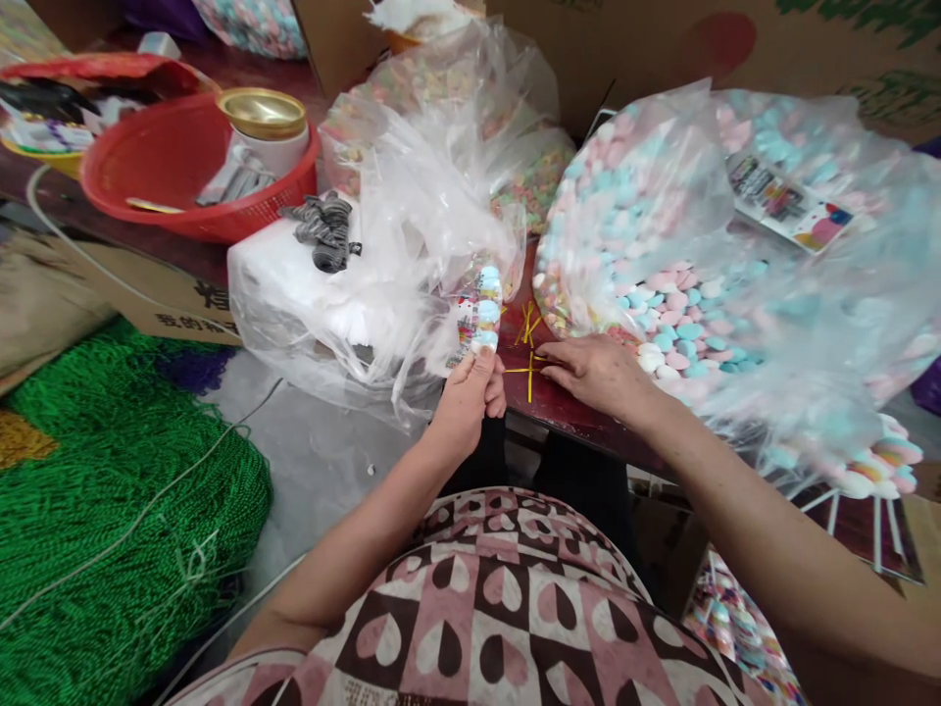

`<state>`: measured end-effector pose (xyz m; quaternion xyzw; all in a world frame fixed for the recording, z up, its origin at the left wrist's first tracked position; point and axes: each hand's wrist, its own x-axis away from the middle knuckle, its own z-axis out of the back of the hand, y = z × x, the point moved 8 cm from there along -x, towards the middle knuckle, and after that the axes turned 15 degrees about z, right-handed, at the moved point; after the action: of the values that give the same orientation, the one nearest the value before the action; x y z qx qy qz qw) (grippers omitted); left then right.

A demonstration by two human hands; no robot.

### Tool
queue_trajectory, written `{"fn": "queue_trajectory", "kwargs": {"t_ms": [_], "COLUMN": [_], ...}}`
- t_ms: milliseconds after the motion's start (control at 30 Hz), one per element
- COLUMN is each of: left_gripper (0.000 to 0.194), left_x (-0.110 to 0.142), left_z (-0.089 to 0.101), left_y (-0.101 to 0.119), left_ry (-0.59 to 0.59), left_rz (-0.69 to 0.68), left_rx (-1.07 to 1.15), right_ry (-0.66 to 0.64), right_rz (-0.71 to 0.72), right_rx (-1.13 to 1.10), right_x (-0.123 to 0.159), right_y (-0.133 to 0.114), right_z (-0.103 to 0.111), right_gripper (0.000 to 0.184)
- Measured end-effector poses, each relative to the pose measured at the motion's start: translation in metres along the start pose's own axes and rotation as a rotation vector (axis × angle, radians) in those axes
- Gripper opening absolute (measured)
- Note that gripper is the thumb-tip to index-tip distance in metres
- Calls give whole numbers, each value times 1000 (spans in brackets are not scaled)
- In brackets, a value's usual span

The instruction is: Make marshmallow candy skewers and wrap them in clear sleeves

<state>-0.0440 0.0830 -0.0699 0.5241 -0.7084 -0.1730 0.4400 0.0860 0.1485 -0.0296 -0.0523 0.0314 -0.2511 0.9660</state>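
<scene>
Left hand [471,390]: I pinch the packet [487,306], long axis pointing away.
Right hand [597,375]: half-curled; I can't tell if gripping.
Yellow ties [530,378]: just left of it.

Reference point: twist ties [530,371] on the table [559,410]. At 2 o'clock: marshmallow bag [742,284]. At 10 o'clock: basket [221,226], containing a tub [275,152] with a bowl [263,115] on top. At 8 o'clock: string heap [132,510], below table level. At 12 o'clock: candy bag [448,83], before a cardboard box [624,54].
</scene>
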Motion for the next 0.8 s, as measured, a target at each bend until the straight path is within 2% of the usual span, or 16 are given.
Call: {"fn": "queue_trajectory", "kwargs": {"t_ms": [133, 300, 467, 633, 733, 800], "left_gripper": [43, 40, 41, 41, 41, 41], "left_x": [-1, 0, -1, 0, 0, 0], "left_z": [0, 0, 1, 3, 2, 1], "left_y": [0, 1, 0, 0, -1, -1], "left_ry": [15, 21, 27, 6, -9, -20], "left_rz": [4, 26, 57, 58, 51, 44], "left_rx": [3, 25, 41, 72, 48, 2], "right_ry": [-32, -75, -2, 218, 344, 415], "right_rz": [28, 24, -100, -295, -436, -489], "right_rx": [102, 206, 164, -225, -618, -888], "right_x": [-10, -19, -21, -13, -3, 2], "right_y": [-16, -26, -13, 19, 32, 29], "right_z": [-5, -13, -15, -11, -15, -16], "right_gripper": [22, 32, 28, 14, 7, 6]}}
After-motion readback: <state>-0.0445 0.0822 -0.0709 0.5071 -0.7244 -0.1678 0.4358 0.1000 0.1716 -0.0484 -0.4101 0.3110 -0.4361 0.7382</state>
